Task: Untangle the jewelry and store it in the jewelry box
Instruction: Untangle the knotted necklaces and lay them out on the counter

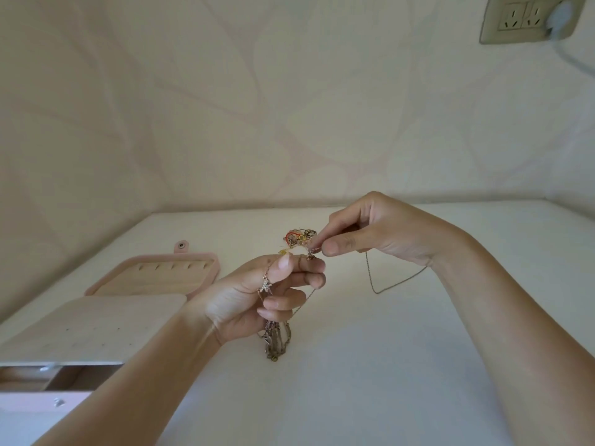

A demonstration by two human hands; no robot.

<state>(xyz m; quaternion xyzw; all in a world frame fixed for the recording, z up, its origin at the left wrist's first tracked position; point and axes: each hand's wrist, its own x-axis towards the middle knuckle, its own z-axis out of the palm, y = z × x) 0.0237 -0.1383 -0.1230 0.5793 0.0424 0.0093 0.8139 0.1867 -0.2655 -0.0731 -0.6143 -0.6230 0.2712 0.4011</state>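
My left hand (257, 294) grips a tangled bunch of jewelry (299, 239) above the white table: beaded pieces with a red loop on top, a small star pendant (266, 286) against my palm, and brownish chains (277, 341) hanging below my fist. My right hand (370, 230) pinches a thin chain (386, 281) at the knot, between thumb and forefinger; this chain loops down to the right of the tangle. The pink jewelry box (96, 317) lies open at the left, its lid with slots farther back.
The white table (386, 365) meets a pale patterned wall behind. A wall socket (524, 20) with a plug and cable sits at the upper right. The box's lower tray (38, 381) with compartments shows at the left edge.
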